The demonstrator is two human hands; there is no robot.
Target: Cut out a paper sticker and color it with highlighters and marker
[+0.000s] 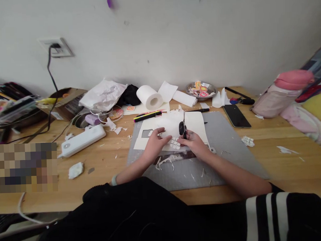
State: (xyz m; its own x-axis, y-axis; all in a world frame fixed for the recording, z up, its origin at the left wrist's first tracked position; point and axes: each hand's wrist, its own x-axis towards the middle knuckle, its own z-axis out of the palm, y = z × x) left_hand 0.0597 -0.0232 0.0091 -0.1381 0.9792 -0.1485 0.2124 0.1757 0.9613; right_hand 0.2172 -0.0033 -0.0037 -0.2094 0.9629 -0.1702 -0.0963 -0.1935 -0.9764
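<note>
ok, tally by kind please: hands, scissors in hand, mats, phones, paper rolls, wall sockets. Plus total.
Hands: 2 (left hand, right hand)
Scissors in hand: 1
Grey mat: 1
Phone: 1
Paper roll: 1
Wall socket: 1
Total: 7

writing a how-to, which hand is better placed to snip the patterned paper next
Probably the right hand: it holds the black-handled scissors, close to the patterned paper. The left hand shows no tool.
</note>
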